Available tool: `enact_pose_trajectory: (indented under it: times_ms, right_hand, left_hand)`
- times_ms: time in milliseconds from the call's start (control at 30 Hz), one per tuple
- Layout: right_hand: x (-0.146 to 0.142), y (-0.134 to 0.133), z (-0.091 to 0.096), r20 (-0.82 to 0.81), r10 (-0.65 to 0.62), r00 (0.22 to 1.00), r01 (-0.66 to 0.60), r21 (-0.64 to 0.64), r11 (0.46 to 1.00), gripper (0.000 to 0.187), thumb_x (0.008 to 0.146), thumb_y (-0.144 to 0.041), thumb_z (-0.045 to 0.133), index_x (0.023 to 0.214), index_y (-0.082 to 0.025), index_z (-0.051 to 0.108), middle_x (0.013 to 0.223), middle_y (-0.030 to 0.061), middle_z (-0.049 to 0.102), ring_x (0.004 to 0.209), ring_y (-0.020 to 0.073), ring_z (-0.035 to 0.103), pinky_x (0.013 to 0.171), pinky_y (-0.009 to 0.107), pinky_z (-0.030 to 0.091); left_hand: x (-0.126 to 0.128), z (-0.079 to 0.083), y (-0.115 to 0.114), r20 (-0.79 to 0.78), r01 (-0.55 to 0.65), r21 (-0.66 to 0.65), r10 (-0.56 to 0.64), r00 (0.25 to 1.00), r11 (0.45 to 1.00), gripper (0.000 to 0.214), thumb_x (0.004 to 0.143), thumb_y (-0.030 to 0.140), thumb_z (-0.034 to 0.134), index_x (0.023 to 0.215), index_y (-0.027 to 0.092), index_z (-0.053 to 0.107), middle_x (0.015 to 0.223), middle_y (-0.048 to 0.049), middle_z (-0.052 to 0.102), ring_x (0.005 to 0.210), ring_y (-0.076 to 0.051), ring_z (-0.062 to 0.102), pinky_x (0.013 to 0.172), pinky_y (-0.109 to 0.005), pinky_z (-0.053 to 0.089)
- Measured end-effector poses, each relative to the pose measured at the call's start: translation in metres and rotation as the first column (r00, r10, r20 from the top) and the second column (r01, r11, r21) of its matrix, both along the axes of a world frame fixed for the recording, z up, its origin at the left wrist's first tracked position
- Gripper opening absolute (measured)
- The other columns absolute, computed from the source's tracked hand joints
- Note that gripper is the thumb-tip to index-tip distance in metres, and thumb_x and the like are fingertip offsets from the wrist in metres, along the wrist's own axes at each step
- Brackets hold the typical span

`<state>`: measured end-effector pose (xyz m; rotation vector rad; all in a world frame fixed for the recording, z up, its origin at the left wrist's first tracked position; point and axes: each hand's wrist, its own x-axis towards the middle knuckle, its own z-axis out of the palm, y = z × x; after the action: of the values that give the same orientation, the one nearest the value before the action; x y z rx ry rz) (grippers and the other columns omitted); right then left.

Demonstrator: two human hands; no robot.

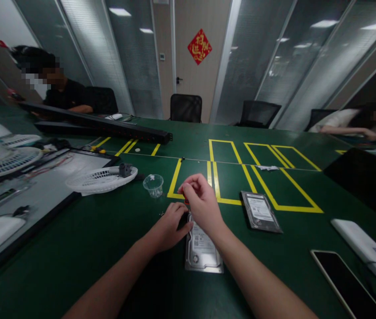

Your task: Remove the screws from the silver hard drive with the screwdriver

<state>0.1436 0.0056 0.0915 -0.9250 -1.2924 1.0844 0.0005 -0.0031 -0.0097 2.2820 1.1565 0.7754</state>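
Note:
A silver hard drive [203, 252] with a white label lies on the green table in front of me, partly covered by my hands. My left hand [174, 226] is closed at its upper left corner, with the thumb on the drive's edge. Above the drive's far end, my right hand [201, 201] pinches a small red screwdriver [186, 200], mostly hidden by the fingers. Its tip points down near the left fingertips. Tiny screws [162, 214] lie left of my left hand. Beyond them stands a clear plastic cup [154, 186].
A second hard drive [261, 211] lies to the right, near yellow tape outlines [294, 208]. Further right are a phone [344, 281] and a white device [366, 250]. White fan parts [101, 179] and a long black bar [108, 126] occupy the left. Two people sit across the table.

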Motion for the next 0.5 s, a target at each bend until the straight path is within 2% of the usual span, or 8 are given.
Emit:
enact_pose_trajectory:
  times_ms: [200,500]
  right_hand:
    - [0.0020,-0.0006,0.0010,0.003,0.009,1.000,-0.009,0.040,0.999,0.008,0.095,-0.029,0.057,0.090,-0.022,0.058,0.081,-0.0001,0.067,0.073,0.0156,0.060,0.071,0.032,0.046]
    - [0.0032,0.0003,-0.0011,0.003,-0.006,1.000,0.006,0.025,1.000,0.006,0.094,-0.028,0.058,0.092,-0.022,0.059,0.084,0.0011,0.068,0.077,0.0170,0.061,0.072,0.032,0.047]
  left_hand:
    - [0.0005,0.0019,0.0003,-0.022,0.005,-0.013,-0.005,1.000,1.000,0.040,0.097,0.024,0.069,0.136,0.021,0.061,0.134,-0.0128,0.063,0.126,-0.033,0.057,0.110,-0.053,0.051]
    - [-0.0003,0.0013,0.0003,-0.015,-0.002,-0.015,0.001,1.000,1.000,0.042,0.096,0.024,0.069,0.137,0.022,0.060,0.136,-0.0127,0.062,0.127,-0.033,0.056,0.111,-0.053,0.051]
